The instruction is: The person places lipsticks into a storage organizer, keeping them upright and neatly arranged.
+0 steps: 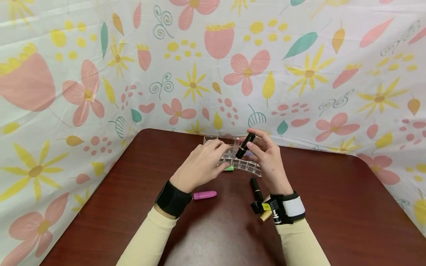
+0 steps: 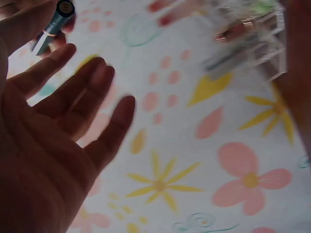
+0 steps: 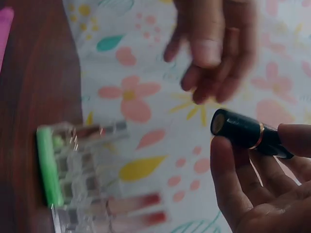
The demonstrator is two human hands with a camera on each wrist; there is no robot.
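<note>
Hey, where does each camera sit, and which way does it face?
Head: worn on the head, facing forward and down at the table; left hand, right hand and sleeves show.
Left wrist: worn there, facing the patterned cloth; left hand at left, a bit of the right at upper left.
Right wrist: worn there, facing the black tube in the right hand; left hand at the top.
Shared: head and right wrist both show the black tube and clear organizer.
</note>
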